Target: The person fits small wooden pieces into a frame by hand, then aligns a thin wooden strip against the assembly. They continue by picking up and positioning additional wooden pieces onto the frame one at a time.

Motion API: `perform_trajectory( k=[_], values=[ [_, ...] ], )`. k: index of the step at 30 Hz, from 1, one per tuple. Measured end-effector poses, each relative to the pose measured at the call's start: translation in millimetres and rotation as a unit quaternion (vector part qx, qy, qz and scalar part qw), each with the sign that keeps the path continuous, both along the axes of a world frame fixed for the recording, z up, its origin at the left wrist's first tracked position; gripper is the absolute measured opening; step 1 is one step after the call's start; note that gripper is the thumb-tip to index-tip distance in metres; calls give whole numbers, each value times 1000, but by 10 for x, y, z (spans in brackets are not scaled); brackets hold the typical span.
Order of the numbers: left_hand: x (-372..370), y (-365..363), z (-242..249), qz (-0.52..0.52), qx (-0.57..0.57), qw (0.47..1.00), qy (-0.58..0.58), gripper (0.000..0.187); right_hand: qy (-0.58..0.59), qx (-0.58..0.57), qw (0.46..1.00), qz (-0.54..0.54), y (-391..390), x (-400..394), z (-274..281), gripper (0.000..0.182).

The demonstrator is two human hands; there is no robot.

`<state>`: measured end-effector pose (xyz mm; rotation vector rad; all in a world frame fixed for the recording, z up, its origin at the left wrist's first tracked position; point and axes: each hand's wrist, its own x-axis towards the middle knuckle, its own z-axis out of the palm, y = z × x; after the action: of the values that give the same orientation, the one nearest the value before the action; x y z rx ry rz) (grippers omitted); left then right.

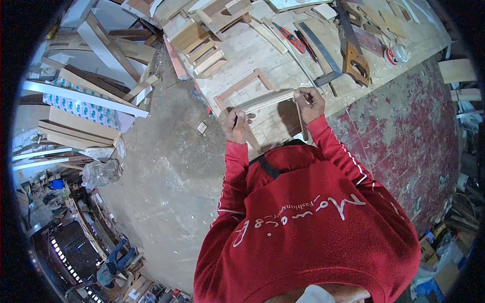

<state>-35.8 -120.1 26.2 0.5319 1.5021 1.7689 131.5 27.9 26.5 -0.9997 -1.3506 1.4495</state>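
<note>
My left hand [238, 126] is closed on the left corner of a light wooden frame [270, 102] made of thin strips. At the opposite corner, the fingers of my right hand [309, 103] pinch the same frame. Its long strip runs between my hands, and the side strips point back toward my body. Just beyond it, a U-shaped reddish wooden frame [246, 86] lies flat on the wooden workbench [237, 50]. A dark metal carpenter's square [327, 56] lies beyond my right hand.
A handsaw [356, 63] lies at the bench's right, its handle near the edge, with a white can [397, 54] beside it. Red-handled pliers [292, 39] lie farther back. Wooden frames [204, 53] are piled at left. Boards [83, 131] lean beyond the floor; another person [115, 262] is far off.
</note>
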Motion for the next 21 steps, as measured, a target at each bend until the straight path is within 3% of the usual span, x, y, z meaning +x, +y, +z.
perform_trajectory(
  k=[5,10,13,21],
  values=[
    [-5,10,-97,-11,14,1000,22,13,12,-26,1000,9,9,8,-36,15],
    [117,89,8,117,-47,990,-58,17,-12,-12,1000,1,-8,2,-2,14],
    [103,115,11,141,-68,985,-78,17,-13,-43,999,3,-24,4,50,15],
    [73,69,69,92,-45,994,-49,12,-24,-102,994,11,46,82,23,14]
  ],
)
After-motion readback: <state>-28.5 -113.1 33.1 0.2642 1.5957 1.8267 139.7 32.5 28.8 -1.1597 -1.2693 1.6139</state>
